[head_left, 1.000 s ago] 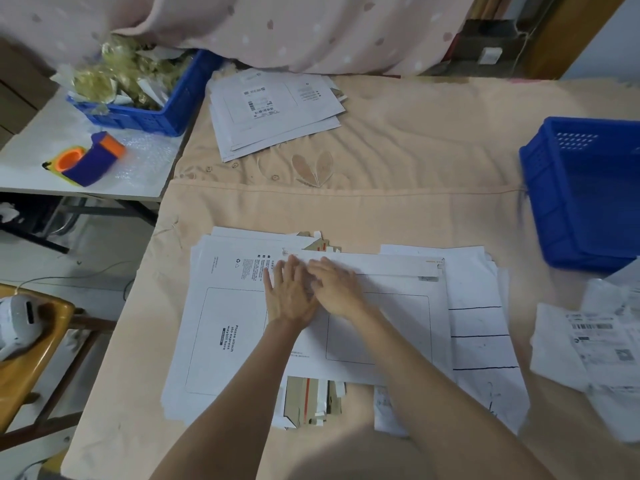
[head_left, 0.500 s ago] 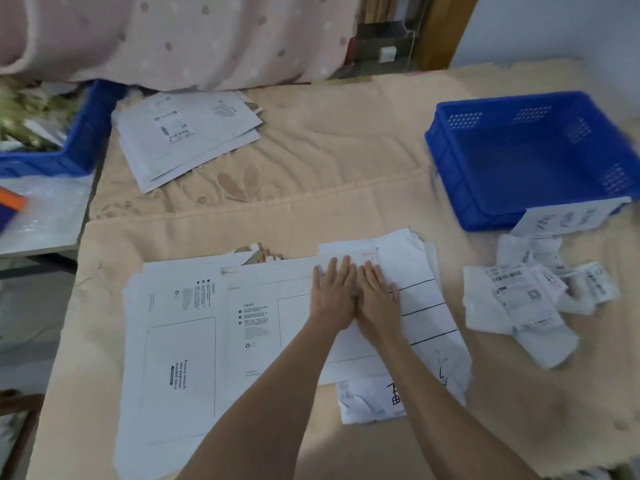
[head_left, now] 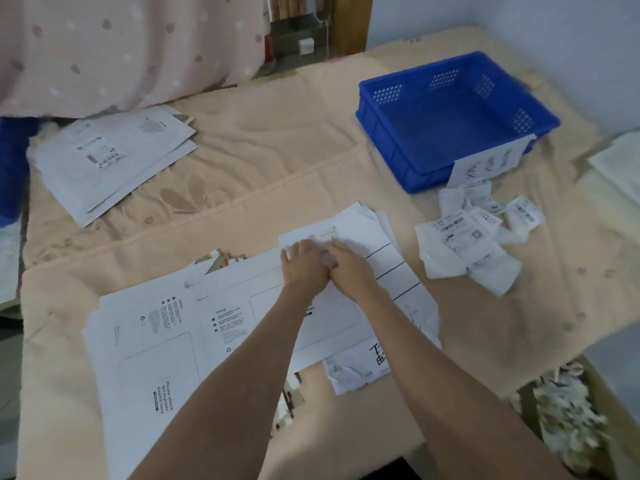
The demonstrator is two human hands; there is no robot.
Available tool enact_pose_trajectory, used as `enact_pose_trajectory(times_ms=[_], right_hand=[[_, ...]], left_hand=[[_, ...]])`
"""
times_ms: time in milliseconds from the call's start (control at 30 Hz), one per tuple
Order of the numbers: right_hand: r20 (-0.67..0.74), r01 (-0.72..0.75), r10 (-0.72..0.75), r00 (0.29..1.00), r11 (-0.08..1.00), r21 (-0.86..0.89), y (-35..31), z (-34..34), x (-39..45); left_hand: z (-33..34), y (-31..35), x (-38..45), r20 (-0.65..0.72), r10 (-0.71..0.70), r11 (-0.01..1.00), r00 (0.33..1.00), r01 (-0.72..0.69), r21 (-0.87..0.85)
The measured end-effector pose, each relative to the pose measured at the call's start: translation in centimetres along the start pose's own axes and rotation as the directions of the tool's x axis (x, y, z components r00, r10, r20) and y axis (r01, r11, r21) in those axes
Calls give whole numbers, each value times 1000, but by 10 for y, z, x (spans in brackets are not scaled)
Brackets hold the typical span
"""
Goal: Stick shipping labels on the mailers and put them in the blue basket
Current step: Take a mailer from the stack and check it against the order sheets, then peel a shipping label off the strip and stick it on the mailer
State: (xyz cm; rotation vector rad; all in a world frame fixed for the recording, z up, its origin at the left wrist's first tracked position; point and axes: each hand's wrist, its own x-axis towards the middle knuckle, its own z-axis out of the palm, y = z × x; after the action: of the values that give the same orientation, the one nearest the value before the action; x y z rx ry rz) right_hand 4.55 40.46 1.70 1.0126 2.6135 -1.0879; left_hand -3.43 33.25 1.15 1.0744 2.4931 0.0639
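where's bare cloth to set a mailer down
Bare cloth lies between the far mailer stack and the blue basket, beyond the hands. Crowded: the near mailers and the loose labels right of them.

Single head cam, looks fwd/down, close over table [head_left: 277, 161].

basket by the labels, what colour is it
Blue basket, with perforated patches on its walls; head view.

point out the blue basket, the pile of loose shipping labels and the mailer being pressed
blue basket [head_left: 408, 169]: head view, front wall.
pile of loose shipping labels [head_left: 465, 239]: head view, top label's printed face.
mailer [head_left: 239, 308]: head view, printed front left of the hands.
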Motion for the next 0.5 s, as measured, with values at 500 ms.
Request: enact_pose_trajectory(times_ms=[500], right_hand=[[-628,-425,537,563,840,337,156,-124,-46]], left_hand=[[16,181,4,227,-68,489,972,231,-841]])
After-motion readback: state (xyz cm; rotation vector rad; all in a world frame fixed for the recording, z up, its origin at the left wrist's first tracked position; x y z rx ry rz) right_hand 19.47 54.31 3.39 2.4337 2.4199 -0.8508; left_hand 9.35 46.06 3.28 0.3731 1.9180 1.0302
